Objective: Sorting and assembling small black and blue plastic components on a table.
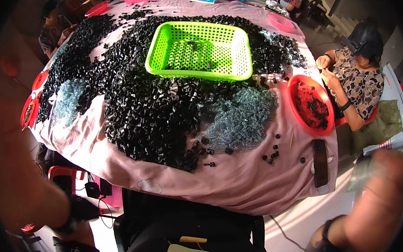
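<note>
My left hand [22, 173] is raised at the left edge, large, dim and blurred, off the table's near left side. At the lower right, my right hand [380, 201] is up in the air beside the table's near corner, smeared by motion. The fingers of both hands are too unclear to read, and nothing held can be made out. Before me spreads a big heap of small black plastic parts [150, 117], with a pile of small clear bluish pieces [240, 119] at its right. A bright green basket [153, 51] rests on the heap, with a few black parts inside.
A pink cloth [136, 175] covers the table. Toward the right are a red basin [291, 102] with black parts and a dark flat bar [320, 164]. A person [357, 76] in a cap sits there, hands together. Cables [104, 213] hang below left. Other people sit farther off.
</note>
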The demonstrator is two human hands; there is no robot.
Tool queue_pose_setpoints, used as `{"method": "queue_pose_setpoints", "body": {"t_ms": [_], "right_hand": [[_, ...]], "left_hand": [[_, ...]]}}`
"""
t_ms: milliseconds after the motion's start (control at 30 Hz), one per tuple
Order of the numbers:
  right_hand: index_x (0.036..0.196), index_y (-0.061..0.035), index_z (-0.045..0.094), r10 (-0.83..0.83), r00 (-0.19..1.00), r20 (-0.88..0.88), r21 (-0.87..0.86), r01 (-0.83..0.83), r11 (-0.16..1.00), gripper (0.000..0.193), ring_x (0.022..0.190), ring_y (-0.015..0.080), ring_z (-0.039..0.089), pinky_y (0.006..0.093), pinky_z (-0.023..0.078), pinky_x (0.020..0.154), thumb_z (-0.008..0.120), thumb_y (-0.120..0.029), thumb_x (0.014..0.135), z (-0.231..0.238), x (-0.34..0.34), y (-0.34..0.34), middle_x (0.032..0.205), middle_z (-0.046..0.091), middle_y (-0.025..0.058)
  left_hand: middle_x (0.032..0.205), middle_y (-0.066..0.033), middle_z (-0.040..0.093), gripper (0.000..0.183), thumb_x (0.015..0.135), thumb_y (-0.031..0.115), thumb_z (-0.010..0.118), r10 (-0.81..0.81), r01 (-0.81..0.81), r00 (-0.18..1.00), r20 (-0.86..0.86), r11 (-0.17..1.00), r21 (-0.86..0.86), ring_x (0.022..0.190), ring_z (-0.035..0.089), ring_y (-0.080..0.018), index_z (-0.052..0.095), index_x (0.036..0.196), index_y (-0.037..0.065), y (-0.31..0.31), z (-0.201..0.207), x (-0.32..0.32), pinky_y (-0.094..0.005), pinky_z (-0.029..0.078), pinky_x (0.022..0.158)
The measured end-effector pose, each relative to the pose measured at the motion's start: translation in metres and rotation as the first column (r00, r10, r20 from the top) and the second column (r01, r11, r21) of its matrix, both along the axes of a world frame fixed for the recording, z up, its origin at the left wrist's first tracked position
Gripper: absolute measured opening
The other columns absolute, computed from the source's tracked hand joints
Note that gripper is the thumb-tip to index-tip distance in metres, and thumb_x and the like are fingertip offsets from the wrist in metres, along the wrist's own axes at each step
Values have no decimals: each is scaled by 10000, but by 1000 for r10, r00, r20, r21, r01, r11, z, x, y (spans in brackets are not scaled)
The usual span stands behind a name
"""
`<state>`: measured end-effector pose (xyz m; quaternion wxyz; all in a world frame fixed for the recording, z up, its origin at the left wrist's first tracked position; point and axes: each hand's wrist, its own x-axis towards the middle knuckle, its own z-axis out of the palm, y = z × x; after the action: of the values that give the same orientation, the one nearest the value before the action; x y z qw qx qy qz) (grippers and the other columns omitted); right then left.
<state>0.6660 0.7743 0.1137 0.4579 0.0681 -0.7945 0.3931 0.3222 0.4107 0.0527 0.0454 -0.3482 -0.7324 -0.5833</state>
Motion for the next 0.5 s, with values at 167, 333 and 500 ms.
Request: {"method": "queue_pose_setpoints", "body": {"t_ms": [167, 333, 500], "right_hand": [[1058, 31, 656, 168, 881, 442, -506, 90, 858, 195, 801, 148, 678, 268, 532, 707, 557, -122, 991, -94, -97, -13, 984, 710, 117], [893, -4, 696, -94, 827, 555, -57, 151, 987, 66, 705, 253, 685, 351, 520, 640, 671, -35, 840, -186, -129, -18, 811, 691, 139], [860, -48, 690, -268, 752, 602, 158, 217, 963, 57, 733, 342, 655, 420, 517, 654, 699, -84, 816, -212, -128, -22, 802, 664, 113]], "left_hand": [[1136, -111, 659, 196, 871, -40, 626, -327, 351, 927, 184, 929, -115, 1027, 632, -182, 672, 1060, -21, 129, -8, 49, -297, 502, 850], [886, -117, 677, 62, 869, -10, 654, -411, 376, 910, -45, 869, -323, 771, 683, -254, 695, 911, 6, 152, -97, 44, -318, 539, 647], [831, -120, 640, 72, 802, 21, 677, -416, 297, 886, -204, 847, -440, 752, 640, -341, 692, 872, 30, 168, -133, 60, -392, 533, 645]]}}
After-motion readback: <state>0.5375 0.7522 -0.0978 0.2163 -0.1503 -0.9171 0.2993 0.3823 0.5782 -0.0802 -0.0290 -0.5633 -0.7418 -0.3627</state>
